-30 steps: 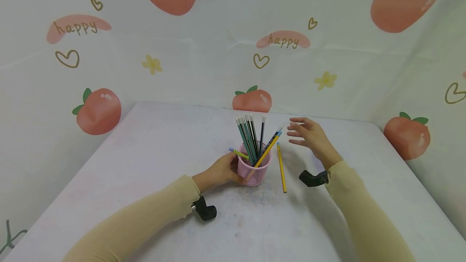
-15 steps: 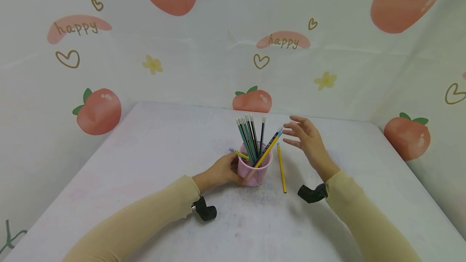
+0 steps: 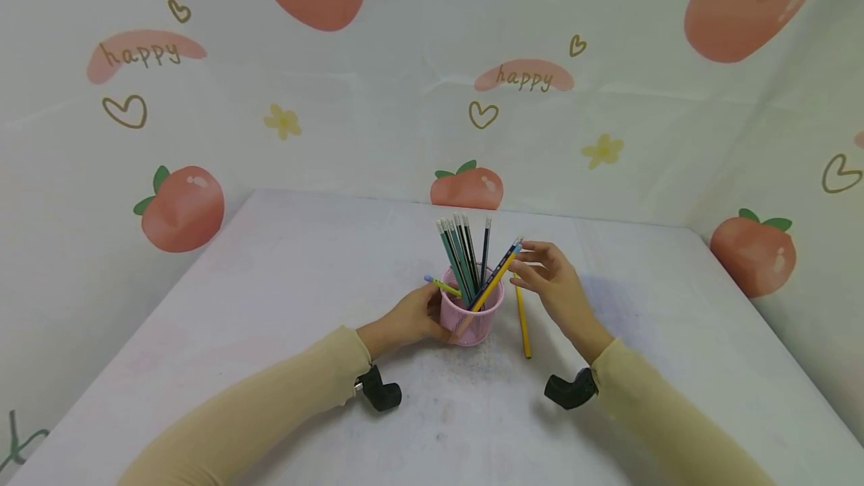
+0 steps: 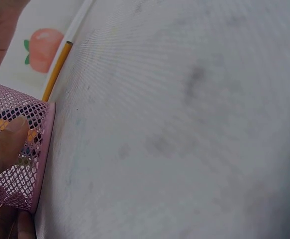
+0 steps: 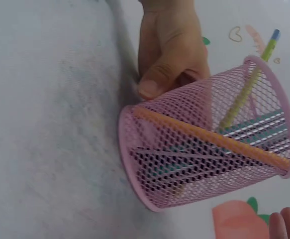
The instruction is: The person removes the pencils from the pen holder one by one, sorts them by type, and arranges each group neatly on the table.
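My left hand (image 3: 408, 315) grips the pink mesh pencil cup (image 3: 466, 328) from its left side, the thumb pressed on the mesh in the left wrist view. Several green and dark pencils (image 3: 460, 257) stand in the cup with white erasers up. A yellow pencil (image 3: 499, 270) and a dark blue pencil (image 3: 501, 261) lean to the right over the rim. A short yellow-green pencil (image 3: 442, 285) leans left. My right hand (image 3: 553, 283) has its fingers slightly bent beside the leaning pencils' top ends; whether they touch is unclear. Behind its fingers, another yellow pencil (image 3: 523, 328) lies on the table.
The pale table (image 3: 304, 261) carries faint smudges around the cup. A white backdrop (image 3: 378, 81) with printed fruit and hearts rises behind it. Black wrist cameras, the left one (image 3: 379, 388) and the right one (image 3: 570, 388), hang below the sleeves.
My right hand has moved left and down toward the leaning pencils, its fingers drawing closer together. My left hand and the cup stay in place.
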`<control>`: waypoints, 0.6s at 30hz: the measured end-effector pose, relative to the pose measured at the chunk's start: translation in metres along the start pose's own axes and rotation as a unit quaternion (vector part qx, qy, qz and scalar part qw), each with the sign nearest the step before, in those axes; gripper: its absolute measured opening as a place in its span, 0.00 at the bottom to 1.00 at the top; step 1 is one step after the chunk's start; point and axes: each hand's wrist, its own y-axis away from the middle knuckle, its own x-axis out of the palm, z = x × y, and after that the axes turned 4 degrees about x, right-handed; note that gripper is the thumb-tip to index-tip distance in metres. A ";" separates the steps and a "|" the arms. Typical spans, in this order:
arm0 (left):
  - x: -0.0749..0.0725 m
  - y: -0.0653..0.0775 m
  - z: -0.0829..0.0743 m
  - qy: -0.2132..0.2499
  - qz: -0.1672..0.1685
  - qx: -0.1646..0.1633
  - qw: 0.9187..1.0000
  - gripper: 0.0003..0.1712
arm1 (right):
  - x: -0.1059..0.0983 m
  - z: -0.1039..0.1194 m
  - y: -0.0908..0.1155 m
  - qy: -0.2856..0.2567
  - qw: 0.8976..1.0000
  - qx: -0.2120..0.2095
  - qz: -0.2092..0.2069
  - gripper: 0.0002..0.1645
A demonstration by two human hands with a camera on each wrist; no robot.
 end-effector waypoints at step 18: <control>-0.001 0.000 0.000 -0.021 0.004 0.014 1.000 0.39 | 0.014 -0.010 0.008 0.002 1.000 0.023 -0.008 0.21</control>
